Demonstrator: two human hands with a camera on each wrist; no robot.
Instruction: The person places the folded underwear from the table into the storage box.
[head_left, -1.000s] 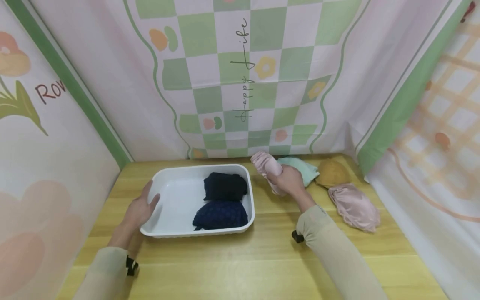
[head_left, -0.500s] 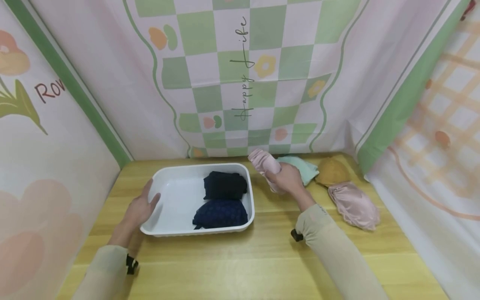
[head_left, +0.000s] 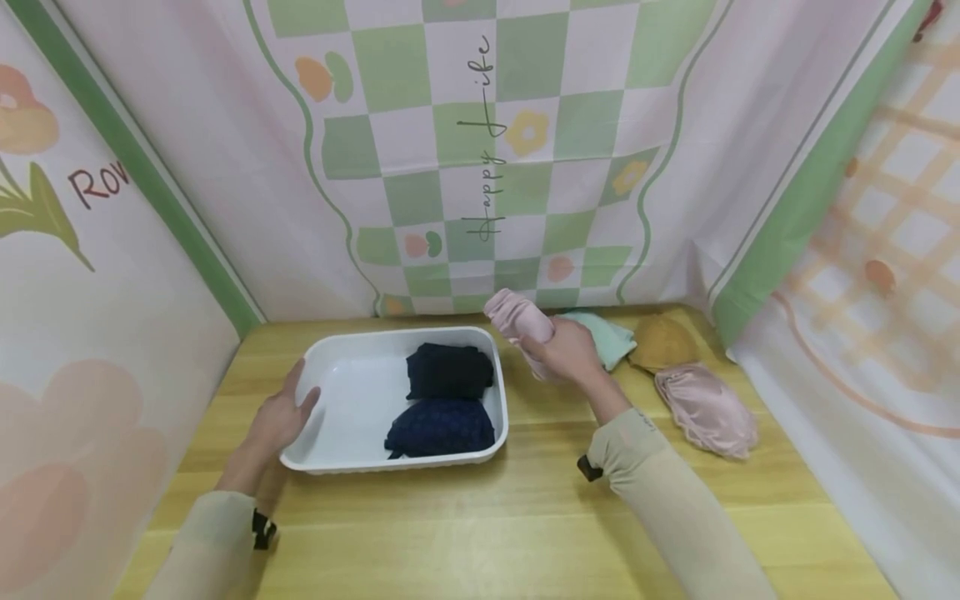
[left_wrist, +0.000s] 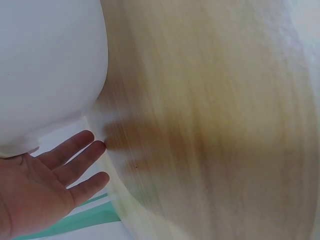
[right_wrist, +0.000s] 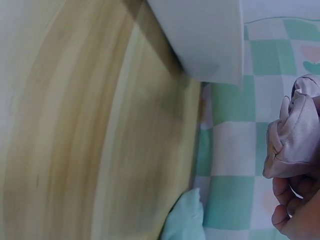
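My left hand [head_left: 276,417] rests at the left end of a white plastic tray [head_left: 341,408], thumb over the rim. In the left wrist view, three of its fingers [left_wrist: 80,162] reach out fairly straight beneath the tray's outer wall. Beyond the tray's right end, my right hand [head_left: 572,350] grips a folded pink satin garment [head_left: 519,317], held up over the table's back part. Its folded layers [right_wrist: 297,140] show in the right wrist view, with fingertips curled below them. Inside the tray, a black folded garment [head_left: 450,372] and a navy patterned one [head_left: 441,428] fill the right half.
Behind my right hand lies a mint garment [head_left: 611,340], with a mustard dome-shaped one [head_left: 666,343] and a second pink satin one [head_left: 707,410] farther right. The wooden table [head_left: 420,533] ends at a checked curtain [head_left: 465,200] at the back.
My right hand has lifted the pink satin garment slightly and moved it a little left, toward the tray. The left hand and the tray look unchanged.
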